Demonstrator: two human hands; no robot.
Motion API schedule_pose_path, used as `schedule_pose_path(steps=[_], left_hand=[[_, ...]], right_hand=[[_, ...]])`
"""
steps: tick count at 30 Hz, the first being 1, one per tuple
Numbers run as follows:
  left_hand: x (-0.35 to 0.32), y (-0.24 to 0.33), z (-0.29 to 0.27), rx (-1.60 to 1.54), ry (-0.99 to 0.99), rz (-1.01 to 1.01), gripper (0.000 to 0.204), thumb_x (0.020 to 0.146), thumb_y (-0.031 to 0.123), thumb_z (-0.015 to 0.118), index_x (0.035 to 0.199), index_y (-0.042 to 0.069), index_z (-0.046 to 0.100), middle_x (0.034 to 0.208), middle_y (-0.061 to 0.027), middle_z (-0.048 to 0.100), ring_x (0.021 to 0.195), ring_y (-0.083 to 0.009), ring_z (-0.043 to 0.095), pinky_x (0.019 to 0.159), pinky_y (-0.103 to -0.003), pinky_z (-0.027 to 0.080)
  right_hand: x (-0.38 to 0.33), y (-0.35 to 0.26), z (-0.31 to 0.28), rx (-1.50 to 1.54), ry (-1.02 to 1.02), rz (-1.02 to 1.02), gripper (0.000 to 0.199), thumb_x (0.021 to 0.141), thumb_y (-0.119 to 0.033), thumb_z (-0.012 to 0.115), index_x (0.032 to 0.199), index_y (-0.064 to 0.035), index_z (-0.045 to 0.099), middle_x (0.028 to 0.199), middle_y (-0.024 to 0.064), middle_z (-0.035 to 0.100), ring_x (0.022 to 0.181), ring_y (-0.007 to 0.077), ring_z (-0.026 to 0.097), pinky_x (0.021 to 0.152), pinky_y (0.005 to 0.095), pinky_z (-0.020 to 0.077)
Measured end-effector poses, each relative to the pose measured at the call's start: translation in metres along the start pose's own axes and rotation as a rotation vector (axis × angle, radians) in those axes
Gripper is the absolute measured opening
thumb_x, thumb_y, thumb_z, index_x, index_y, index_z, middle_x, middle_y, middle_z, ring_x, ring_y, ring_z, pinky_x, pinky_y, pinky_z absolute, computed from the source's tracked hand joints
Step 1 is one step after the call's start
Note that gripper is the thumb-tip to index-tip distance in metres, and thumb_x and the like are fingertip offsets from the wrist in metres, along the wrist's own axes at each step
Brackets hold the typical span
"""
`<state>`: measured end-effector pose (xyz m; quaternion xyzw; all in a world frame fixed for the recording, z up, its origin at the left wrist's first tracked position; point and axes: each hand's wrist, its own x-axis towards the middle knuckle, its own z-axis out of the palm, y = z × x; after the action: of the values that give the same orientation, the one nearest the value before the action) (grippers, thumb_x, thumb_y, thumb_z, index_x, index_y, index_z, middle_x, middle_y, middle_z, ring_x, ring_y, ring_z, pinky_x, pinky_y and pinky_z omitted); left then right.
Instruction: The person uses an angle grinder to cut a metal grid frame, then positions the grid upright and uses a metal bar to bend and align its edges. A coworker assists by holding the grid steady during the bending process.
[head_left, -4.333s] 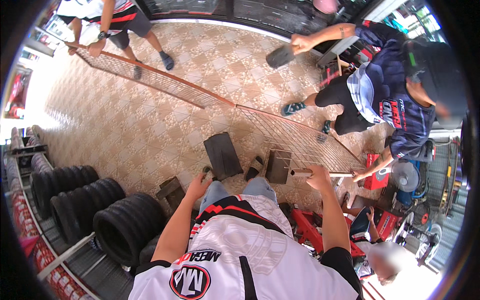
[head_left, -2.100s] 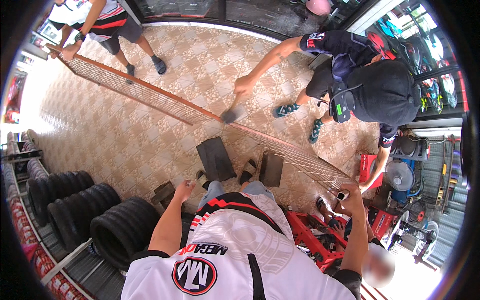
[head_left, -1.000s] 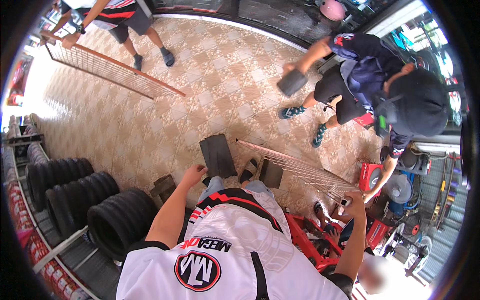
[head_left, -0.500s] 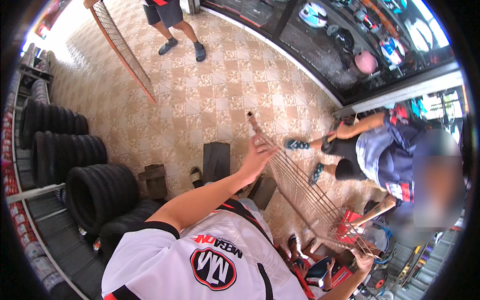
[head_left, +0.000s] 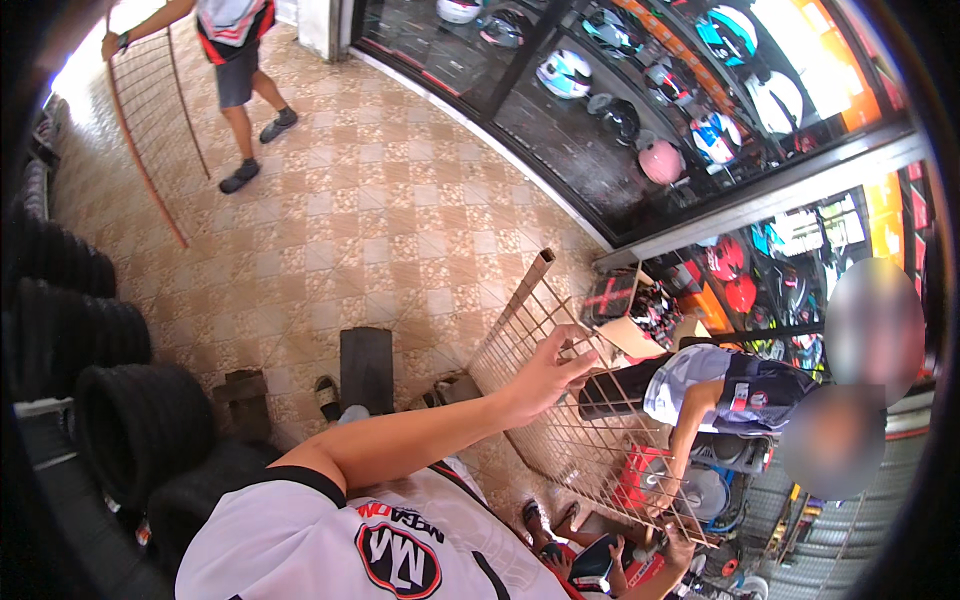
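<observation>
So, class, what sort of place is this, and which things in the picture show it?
Probably a motorcycle gear and tyre shop: helmets displayed behind a glass front, tyres stacked at the left, and a wire mesh panel held by the left hand.

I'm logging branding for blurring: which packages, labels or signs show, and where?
Shirt emblem: round, black, red and white, on the wearer's white shirt, bottom centre.
Cardboard box: tan, open, behind the wire mesh panel that the left hand holds.
Orange signboard: above the helmet display, upper right.
</observation>
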<state>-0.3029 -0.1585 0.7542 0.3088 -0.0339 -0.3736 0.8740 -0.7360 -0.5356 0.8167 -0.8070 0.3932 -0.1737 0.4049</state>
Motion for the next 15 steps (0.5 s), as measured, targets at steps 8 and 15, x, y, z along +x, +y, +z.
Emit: schedule_pose_path(steps=[8, 15], left_hand=[[0.011, -0.022, 0.019, 0.249, -0.076, 0.038, 0.059, 0.101, 0.04, 0.068, 0.146, 0.015, 0.041, 0.138, -0.0141, 0.034, 0.122, -0.0228, 0.051, 0.085, -0.035, 0.053], [0.014, -0.03, 0.021, 0.474, -0.138, 0.012, 0.065, 0.102, 0.033, 0.068, 0.153, 0.008, 0.034, 0.143, -0.016, 0.031, 0.137, -0.0315, 0.046, 0.105, -0.041, 0.05]], right_hand=[[-0.039, 0.003, 0.034, 0.272, 0.001, 0.37, 0.03, 0.087, -0.004, 0.08, 0.114, -0.0053, 0.066, 0.107, 0.0082, 0.07, 0.097, 0.0183, 0.064, 0.087, 0.0338, 0.054], [-0.03, 0.07, 0.03, 0.165, -0.018, 0.381, 0.032, 0.087, -0.005, 0.081, 0.115, -0.0048, 0.065, 0.109, 0.0095, 0.07, 0.099, 0.02, 0.065, 0.084, 0.0354, 0.0568]])
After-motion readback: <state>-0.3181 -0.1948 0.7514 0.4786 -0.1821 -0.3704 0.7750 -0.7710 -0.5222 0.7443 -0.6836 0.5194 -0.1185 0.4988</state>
